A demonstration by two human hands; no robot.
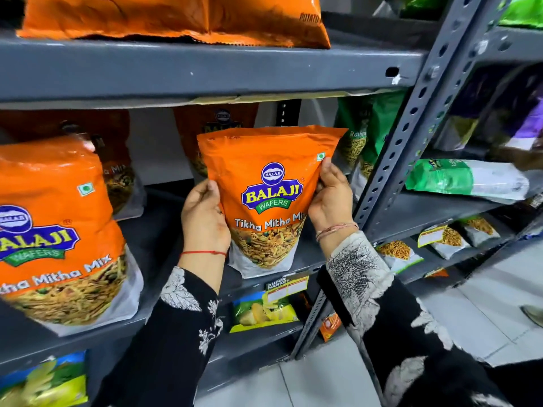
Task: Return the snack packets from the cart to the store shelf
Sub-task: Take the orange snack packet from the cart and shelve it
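Note:
An orange Tikha Mitha Mix packet (266,198) stands upright on the middle grey shelf (164,230), near its front edge. My left hand (204,218) grips its left side and my right hand (330,198) grips its right side, thumb on the front. A second, identical orange packet (58,230) stands on the same shelf at the near left. Two more orange packets (117,171) stand behind, against the back wall. The cart is out of view.
Green packets (361,133) stand at the shelf's right end by the perforated grey upright (411,127). An orange potato-chip bag (176,19) lies on the shelf above. Yellow chip bags (264,311) sit below. The neighbouring rack holds a lying green-and-white packet (467,179) and small packets.

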